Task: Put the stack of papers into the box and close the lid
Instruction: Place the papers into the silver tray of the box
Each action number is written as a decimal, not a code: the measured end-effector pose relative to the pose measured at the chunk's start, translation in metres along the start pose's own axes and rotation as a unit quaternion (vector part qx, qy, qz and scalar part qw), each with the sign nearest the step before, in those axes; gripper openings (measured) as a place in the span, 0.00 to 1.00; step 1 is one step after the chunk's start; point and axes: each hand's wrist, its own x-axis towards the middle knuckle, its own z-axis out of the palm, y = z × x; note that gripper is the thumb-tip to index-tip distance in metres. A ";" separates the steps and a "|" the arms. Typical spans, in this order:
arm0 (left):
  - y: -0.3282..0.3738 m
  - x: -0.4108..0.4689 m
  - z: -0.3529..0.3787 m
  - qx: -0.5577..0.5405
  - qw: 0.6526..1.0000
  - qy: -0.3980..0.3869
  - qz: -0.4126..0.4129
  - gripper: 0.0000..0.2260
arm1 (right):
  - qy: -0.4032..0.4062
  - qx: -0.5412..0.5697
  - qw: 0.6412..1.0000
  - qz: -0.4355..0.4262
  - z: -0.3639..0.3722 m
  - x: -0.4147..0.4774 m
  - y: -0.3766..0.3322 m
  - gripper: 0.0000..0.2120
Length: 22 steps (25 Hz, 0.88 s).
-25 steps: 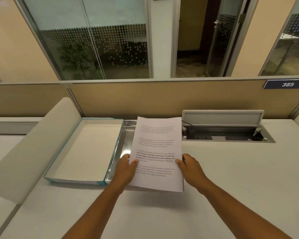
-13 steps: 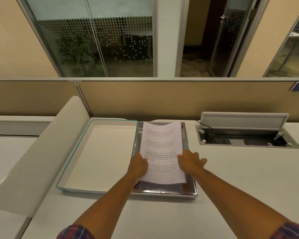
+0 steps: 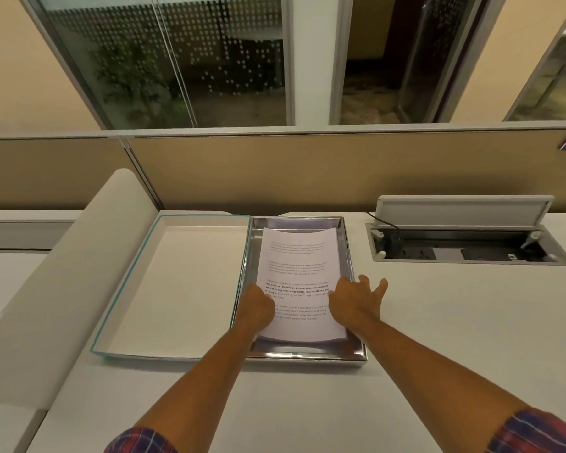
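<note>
Two bare forearms, no watch-like or ring-like item discernible. Left hand (image 3: 257,307) and right hand (image 3: 353,299) bare, ungloved. Left sleeve (image 3: 138,440) and right sleeve (image 3: 533,431): plaid shirt fabric, red and blue checks, pushed up near elbows, cuffs cut by frame edge.

Single head-worn wide-angle view, looking forward and down along both forearms. Close on the left hand (image 3: 257,305) and right hand (image 3: 356,299); beyond them, desk (image 3: 438,322), partition (image 3: 307,171) and glass wall (image 3: 177,60) farther off.
</note>
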 end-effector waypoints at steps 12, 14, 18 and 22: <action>0.001 -0.034 0.004 0.107 0.990 0.021 0.089 0.25 | 0.068 0.005 0.986 -0.155 0.035 -0.049 -0.020 0.42; -0.001 -0.042 0.004 0.120 0.986 0.017 0.115 0.33 | 0.014 0.009 0.987 -0.160 0.040 -0.050 -0.018 0.43; -0.012 -0.054 0.007 0.262 0.945 0.053 0.189 0.46 | -0.034 0.001 0.986 -0.163 0.044 -0.052 -0.009 0.43; -0.026 -0.051 0.011 0.364 0.902 -0.019 0.230 0.40 | -0.037 -0.018 0.984 -0.175 0.042 -0.049 -0.008 0.42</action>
